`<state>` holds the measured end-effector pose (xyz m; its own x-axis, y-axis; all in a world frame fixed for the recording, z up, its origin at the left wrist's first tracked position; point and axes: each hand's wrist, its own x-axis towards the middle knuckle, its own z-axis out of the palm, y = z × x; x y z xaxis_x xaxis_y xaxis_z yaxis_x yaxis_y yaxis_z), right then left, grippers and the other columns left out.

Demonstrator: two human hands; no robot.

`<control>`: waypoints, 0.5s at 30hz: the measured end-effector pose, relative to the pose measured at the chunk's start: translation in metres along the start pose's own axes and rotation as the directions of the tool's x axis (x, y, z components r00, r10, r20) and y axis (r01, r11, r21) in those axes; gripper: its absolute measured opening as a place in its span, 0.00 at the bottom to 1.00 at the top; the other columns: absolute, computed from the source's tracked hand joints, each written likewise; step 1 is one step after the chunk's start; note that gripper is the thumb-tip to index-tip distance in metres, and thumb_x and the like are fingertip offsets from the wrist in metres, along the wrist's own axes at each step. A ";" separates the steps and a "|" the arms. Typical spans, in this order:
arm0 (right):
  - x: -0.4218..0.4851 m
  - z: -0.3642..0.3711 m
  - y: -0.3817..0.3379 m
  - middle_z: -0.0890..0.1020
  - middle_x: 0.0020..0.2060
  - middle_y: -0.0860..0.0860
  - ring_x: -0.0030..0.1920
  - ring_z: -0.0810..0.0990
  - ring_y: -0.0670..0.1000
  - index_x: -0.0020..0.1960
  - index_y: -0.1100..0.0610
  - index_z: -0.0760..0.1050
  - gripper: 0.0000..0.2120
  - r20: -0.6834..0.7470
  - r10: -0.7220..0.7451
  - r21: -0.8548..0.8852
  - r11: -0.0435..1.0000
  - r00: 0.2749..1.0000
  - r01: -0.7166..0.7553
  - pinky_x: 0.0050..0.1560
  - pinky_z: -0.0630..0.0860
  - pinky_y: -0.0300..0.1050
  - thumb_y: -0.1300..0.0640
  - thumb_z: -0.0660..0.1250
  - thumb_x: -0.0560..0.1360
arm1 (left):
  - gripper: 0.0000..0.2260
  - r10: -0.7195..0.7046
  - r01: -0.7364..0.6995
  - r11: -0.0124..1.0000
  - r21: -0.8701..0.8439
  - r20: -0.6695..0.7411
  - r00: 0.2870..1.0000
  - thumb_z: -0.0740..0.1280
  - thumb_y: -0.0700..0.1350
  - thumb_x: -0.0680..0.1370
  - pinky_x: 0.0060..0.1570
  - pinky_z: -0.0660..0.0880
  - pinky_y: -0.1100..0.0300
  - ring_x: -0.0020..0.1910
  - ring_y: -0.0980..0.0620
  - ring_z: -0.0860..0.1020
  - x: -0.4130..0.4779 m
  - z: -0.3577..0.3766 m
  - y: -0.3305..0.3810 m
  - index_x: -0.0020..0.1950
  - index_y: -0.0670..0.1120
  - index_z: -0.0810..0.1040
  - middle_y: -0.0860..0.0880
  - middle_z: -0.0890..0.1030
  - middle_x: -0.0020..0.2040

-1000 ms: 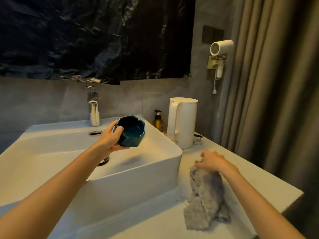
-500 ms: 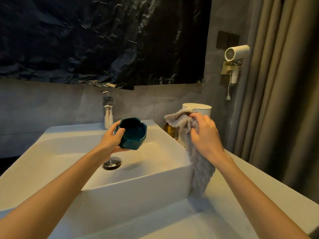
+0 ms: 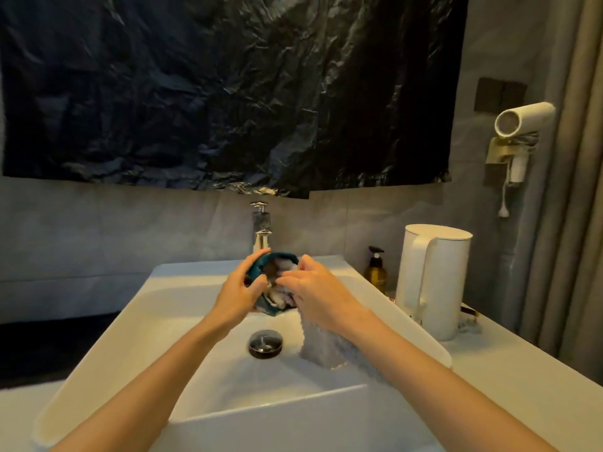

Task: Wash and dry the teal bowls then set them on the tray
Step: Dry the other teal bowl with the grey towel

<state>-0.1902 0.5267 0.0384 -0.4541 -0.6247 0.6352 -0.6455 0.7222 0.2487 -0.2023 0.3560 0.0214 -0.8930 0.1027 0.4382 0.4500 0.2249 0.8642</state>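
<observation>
A teal bowl is tipped on its side above the white sink basin, its opening turned to the right. My left hand grips its rim and back. A grey cloth is stuffed into the bowl, and its tail hangs down over the basin. My right hand holds that cloth and presses it into the bowl. Most of the bowl is hidden behind both hands. No tray is in view.
A chrome tap stands behind the hands, and a drain plug sits in the basin below them. On the counter to the right are a brown pump bottle and a white kettle. A white hair dryer hangs on the wall.
My right hand lifted the grey cloth off the counter, carried it left over the sink and pushed it into the bowl. My left hand tipped the bowl toward the cloth.
</observation>
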 end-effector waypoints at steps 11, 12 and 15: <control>-0.001 0.014 -0.001 0.84 0.37 0.51 0.34 0.81 0.53 0.44 0.54 0.81 0.06 -0.090 0.154 -0.057 0.985 0.984 -0.160 0.33 0.80 0.47 0.58 0.75 0.68 | 0.21 -0.020 0.015 0.998 0.063 0.083 0.996 0.58 0.39 0.81 0.47 0.81 0.51 0.60 0.47 0.73 -0.006 0.008 0.001 0.69 0.59 0.66 0.50 0.71 0.63; -0.001 0.014 -0.006 0.84 0.36 0.52 0.33 0.81 0.54 0.44 0.55 0.81 0.04 -0.123 0.224 -0.034 0.973 0.967 -0.230 0.32 0.79 0.47 0.55 0.72 0.71 | 0.21 -0.007 0.003 0.998 0.069 0.061 0.998 0.58 0.39 0.80 0.49 0.80 0.50 0.61 0.47 0.72 -0.006 0.008 0.000 0.69 0.59 0.67 0.50 0.71 0.64; 0.006 0.013 -0.016 0.85 0.44 0.53 0.42 0.83 0.54 0.53 0.54 0.82 0.11 -0.130 0.459 0.127 0.887 0.879 -0.444 0.45 0.80 0.48 0.50 0.64 0.78 | 0.19 -0.005 0.004 0.998 0.067 0.010 1.000 0.58 0.41 0.81 0.52 0.79 0.49 0.62 0.48 0.71 -0.006 0.008 0.000 0.68 0.60 0.66 0.50 0.70 0.65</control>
<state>-0.1908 0.5077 0.0291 -0.6158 -0.1792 0.7673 -0.4486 0.8803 -0.1545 -0.1974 0.3628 0.0170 -0.8953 0.1114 0.4314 0.4445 0.2895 0.8477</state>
